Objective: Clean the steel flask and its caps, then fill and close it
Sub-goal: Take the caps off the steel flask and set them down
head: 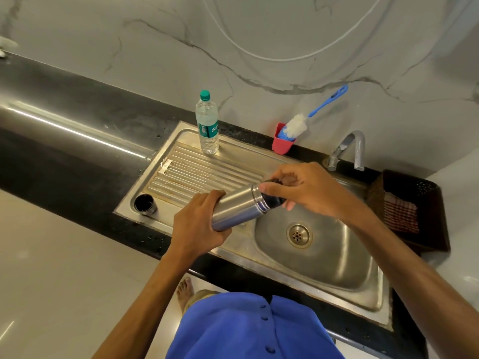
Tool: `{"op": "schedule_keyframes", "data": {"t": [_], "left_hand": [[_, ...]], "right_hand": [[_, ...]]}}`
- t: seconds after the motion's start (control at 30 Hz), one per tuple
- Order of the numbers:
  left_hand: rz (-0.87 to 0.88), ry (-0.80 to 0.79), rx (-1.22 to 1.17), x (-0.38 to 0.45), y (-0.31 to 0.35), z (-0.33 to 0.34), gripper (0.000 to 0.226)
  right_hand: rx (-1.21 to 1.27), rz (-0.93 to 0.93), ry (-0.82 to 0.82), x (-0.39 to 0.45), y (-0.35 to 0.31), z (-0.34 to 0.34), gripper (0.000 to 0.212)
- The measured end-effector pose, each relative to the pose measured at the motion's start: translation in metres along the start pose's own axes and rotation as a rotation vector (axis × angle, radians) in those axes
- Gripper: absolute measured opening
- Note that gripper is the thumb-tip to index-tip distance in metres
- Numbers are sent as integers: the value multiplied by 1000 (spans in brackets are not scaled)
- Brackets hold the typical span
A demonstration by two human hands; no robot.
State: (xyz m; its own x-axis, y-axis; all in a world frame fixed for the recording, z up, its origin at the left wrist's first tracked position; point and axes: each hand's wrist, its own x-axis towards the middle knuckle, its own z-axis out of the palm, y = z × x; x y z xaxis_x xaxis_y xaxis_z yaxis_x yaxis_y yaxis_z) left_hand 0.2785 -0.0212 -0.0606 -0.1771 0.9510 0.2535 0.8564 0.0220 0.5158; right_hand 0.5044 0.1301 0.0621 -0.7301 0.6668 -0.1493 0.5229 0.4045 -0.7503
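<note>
From the head view, the person stands at a steel sink [337, 275] set in a dark counter [64, 161]. The flask [237, 211] is held tilted above the seam where the drainboard [197, 172] meets the basin, its base low on the left and its neck raised toward the right. The left hand [198, 224] wraps round the lower body of the flask, fingers curled over its far side, thumb near the base. The right hand [298, 187] grasps the black inner cap [272, 199] at the neck, thumb in front and fingers arched over the top; whether the cap sits fully on the thread I cannot tell.

The outer cap [145, 204], a steel cup, stands mouth up on the near left corner of the drainboard, well apart from the flask. A water bottle [207, 123] with a green lid stands upright at the far edge of the drainboard. Beside the wall, a red holder [282, 145] carries a bottle brush [295, 128] whose blue handle leans against the marble. The tap [350, 149] rises behind the basin. To the right lies a dark basket [425, 200] with a checked cloth [400, 216] in it.
</note>
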Motion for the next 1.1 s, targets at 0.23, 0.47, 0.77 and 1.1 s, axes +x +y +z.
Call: {"op": "schedule_keyframes", "data": {"t": [0.23,0.47,0.77,1.1], "left_hand": [[-63,-38,-79,-9,-32,-15,79],[-98,-84,-16,-4,-91,-45,77],[-148,-79,-136,-17,-189,-93,81],[-327,5,-439,-24,-265,-132,80]], "right_hand": [[-100,-364,-60,22,-23,19,55],[-594,-384,15,67,-43,81,68],[-582,-272,245,125,-58,125,72],[-146,170,123,158,-7,259,66]]}}
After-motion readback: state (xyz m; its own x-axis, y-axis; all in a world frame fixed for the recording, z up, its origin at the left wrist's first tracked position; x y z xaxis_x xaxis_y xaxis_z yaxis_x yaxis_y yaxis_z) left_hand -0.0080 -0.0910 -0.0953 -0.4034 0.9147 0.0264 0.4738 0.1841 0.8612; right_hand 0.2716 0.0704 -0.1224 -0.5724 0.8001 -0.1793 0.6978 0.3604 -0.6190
